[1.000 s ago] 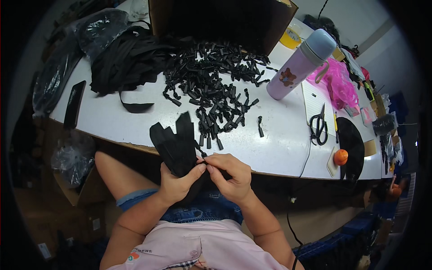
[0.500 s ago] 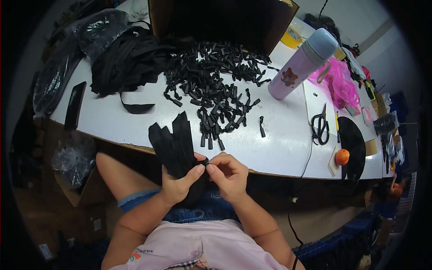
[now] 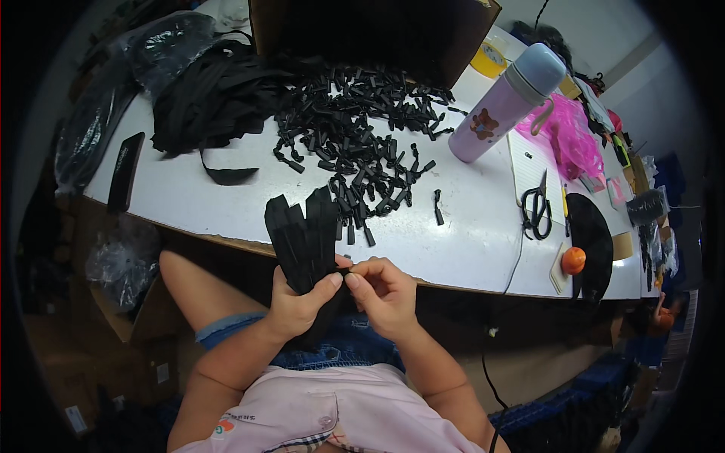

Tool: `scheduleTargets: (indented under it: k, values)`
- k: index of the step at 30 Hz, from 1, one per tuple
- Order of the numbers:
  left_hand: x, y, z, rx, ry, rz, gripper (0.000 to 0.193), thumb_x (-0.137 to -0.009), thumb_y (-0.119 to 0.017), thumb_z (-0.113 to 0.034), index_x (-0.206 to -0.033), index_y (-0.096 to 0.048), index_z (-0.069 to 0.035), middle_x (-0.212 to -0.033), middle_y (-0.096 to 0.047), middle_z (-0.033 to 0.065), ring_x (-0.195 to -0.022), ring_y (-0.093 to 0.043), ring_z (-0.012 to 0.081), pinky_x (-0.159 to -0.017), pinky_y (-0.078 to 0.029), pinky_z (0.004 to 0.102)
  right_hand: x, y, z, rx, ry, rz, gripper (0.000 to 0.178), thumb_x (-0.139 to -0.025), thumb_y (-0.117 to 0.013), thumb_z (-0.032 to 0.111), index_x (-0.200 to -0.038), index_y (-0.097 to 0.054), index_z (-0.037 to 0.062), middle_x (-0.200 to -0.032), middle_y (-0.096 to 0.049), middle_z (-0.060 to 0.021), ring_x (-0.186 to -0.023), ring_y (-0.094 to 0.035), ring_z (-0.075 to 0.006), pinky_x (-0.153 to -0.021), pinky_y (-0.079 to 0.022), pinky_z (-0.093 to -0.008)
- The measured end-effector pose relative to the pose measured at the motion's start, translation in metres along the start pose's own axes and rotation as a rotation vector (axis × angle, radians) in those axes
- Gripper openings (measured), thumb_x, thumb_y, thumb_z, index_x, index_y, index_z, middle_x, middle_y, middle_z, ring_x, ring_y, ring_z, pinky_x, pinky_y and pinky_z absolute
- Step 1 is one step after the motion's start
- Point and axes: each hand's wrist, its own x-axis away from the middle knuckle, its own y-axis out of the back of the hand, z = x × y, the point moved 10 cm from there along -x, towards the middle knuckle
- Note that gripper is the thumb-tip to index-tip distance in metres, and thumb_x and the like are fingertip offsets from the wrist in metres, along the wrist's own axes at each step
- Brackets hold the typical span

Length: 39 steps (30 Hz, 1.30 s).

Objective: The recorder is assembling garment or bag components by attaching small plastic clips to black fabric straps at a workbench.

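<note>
My left hand (image 3: 298, 306) is closed around a bundle of black zipper strips (image 3: 303, 226), whose cut ends fan up over the table's front edge. My right hand (image 3: 384, 298) pinches a small black piece (image 3: 343, 272) between thumb and index finger, right against my left thumb and fingertips. The fingers hide most of that piece; it looks like a zipper slider at the end of a strip. Beyond my hands lies a wide heap of small black zipper sliders with pull tabs (image 3: 370, 158) on the white table (image 3: 461, 249).
More black strips (image 3: 215, 102) are piled at the back left beside plastic bags (image 3: 98, 136) and a dark flat case (image 3: 125, 172). On the right are a lilac bottle (image 3: 502, 109), scissors (image 3: 537, 211), a notebook (image 3: 525, 166) and an orange round thing (image 3: 573, 260). A box (image 3: 362, 38) stands behind.
The bundle of strips in my left hand has swung slightly right and more upright. Both hands stay together, the right still pinching the small piece.
</note>
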Motion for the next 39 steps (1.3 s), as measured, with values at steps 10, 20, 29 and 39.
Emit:
scheduleTargets:
  k: [10, 20, 29, 39]
  values:
    - [0.004, -0.002, -0.009, -0.096, -0.067, -0.027, 0.018, -0.076, -0.054, -0.002, -0.094, -0.053, 0.0, -0.087, -0.056, 0.0058, -0.078, -0.053, 0.0113, -0.072, -0.043, 0.0238, 0.002, -0.004, -0.001, 0.058, 0.047, 0.085, 0.012, -0.083, -0.051, 0.011, -0.083, -0.052, -0.0006, -0.064, -0.048, 0.001, -0.05, -0.041, -0.0023, -0.044, -0.032, -0.0152]
    - [-0.004, -0.003, -0.01, -0.115, 0.007, 0.074, 0.012, -0.078, -0.057, -0.006, -0.087, -0.057, 0.001, -0.08, -0.059, 0.0056, -0.07, -0.056, 0.0097, -0.062, -0.046, 0.0226, 0.003, -0.003, -0.011, -0.133, -0.027, 0.036, 0.011, -0.083, -0.051, 0.011, -0.084, -0.052, 0.0008, -0.063, -0.047, 0.001, -0.048, -0.039, -0.0025, -0.043, -0.031, -0.0158]
    - [0.0, 0.014, 0.0, -0.157, -0.039, -0.07, 0.01, -0.078, -0.058, -0.011, -0.083, -0.058, -0.002, -0.065, -0.054, 0.0, -0.05, -0.046, 0.0046, -0.044, -0.036, 0.0182, -0.011, -0.008, 0.006, 0.174, -0.039, 0.19, 0.01, -0.073, -0.061, 0.007, -0.072, -0.054, -0.0006, -0.06, -0.05, -0.0001, -0.052, -0.038, -0.0006, -0.045, -0.032, -0.0156]
    - [-0.006, 0.012, 0.017, -0.3, 0.034, 0.091, 0.019, -0.076, -0.059, -0.009, -0.091, -0.054, 0.001, -0.082, -0.058, 0.005, -0.075, -0.053, 0.0094, -0.067, -0.044, 0.0234, 0.006, -0.045, 0.074, 0.823, 0.762, 0.023, 0.022, -0.06, -0.065, 0.0, -0.079, -0.055, 0.0024, -0.077, -0.05, -0.0099, -0.056, -0.05, -0.0167, -0.047, -0.04, -0.0221]
